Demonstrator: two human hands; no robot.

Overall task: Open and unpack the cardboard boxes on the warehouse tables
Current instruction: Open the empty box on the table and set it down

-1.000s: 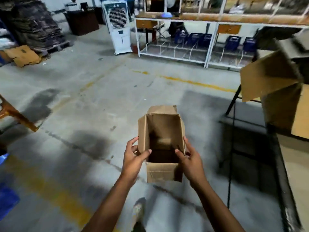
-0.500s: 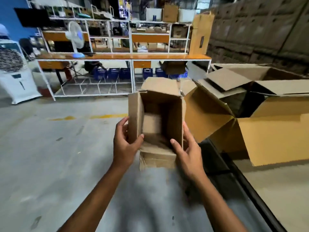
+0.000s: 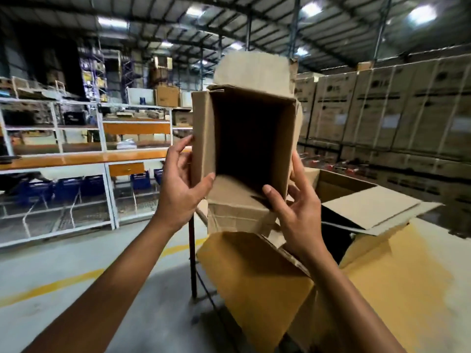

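We stand in a dim warehouse under a corrugated roof with strip lights. Long white metal racks with orange shelves (image 3: 107, 159) run beyond the left hand, and a wall of stacked, strapped cartons (image 3: 382, 110) rises beyond the right.

Our left hand (image 3: 182, 189) grips the left wall of the small brown cardboard box (image 3: 201, 138), with the thumb hooked over the near edge and the fingers behind. Our right hand (image 3: 297, 210) clamps the opposite wall, its thumb pressing the lower lip and its fingers wrapped round the outside. The box hangs between the two hands, in the air, with its mouth turned towards us and its top flap standing up.

A second ago we held this box low over the bare concrete floor. Now it is up at eye level, and we have swung round to the table. Below the right hand sits a large, open tan cardboard carton (image 3: 254, 276) with its flaps splayed, and a black table leg (image 3: 193, 250) drops under the left wrist.

The small box's interior is dark, and nothing shows in it. We judge that it is emptied, so it is ready to be put aside and the big carton is likely next.
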